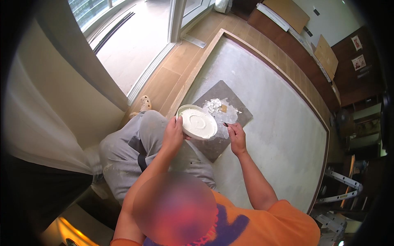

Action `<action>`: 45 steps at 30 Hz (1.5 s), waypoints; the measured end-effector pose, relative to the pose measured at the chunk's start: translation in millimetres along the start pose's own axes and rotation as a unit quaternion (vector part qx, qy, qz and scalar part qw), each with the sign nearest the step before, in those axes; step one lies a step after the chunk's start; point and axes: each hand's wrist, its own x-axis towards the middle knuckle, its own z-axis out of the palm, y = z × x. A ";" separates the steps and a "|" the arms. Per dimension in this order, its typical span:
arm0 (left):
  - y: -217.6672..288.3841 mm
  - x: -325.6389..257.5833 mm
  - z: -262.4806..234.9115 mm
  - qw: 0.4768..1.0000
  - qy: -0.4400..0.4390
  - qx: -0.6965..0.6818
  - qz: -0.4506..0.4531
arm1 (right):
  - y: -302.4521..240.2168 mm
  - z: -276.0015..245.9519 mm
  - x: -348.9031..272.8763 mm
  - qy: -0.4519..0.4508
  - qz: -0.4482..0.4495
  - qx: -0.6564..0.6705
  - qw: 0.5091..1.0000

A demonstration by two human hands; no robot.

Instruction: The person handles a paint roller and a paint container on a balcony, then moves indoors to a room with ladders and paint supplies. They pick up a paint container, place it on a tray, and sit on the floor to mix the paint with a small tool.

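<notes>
My left hand (174, 132) is closed on the near left rim of a round tub (179, 111) and tilts it toward me. Smooth white paste (198, 123) with a circular swirl in it fills the tub. To its right, my right hand (237, 138) pinches a small tool with a dark end (225, 124); most of it is hidden, so its kind is unclear. Beneath both hands lies a grey square board (238, 100). On it are white crumpled scraps (214, 105), a small tan square (223, 108) and what looks like clear plastic (232, 117).
A wooden frame (197, 69) borders the large pale panel (271, 135) under the board. My legs (143, 135) are folded at the left, near a curtain (53, 110). Beyond is an open doorway (127, 53). A metal ladder (342, 184) stands at right, flat boards (287, 16) far right.
</notes>
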 end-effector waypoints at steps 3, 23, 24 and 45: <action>-12.6 17.4 11.8 0.999 0.023 0.030 -0.001 | -17.6 -0.9 -7.6 0.008 -0.037 -0.015 0.999; -26.4 33.8 25.9 0.948 0.179 0.245 0.097 | -16.2 -39.4 -36.5 0.037 0.020 -0.027 0.999; -24.1 30.5 28.1 0.939 0.183 0.268 0.112 | -20.6 -36.7 -35.1 0.034 -0.008 -0.026 0.999; -11.7 7.8 39.7 0.926 0.182 0.273 0.185 | -24.9 1.3 -19.8 -0.001 -0.032 -0.074 0.997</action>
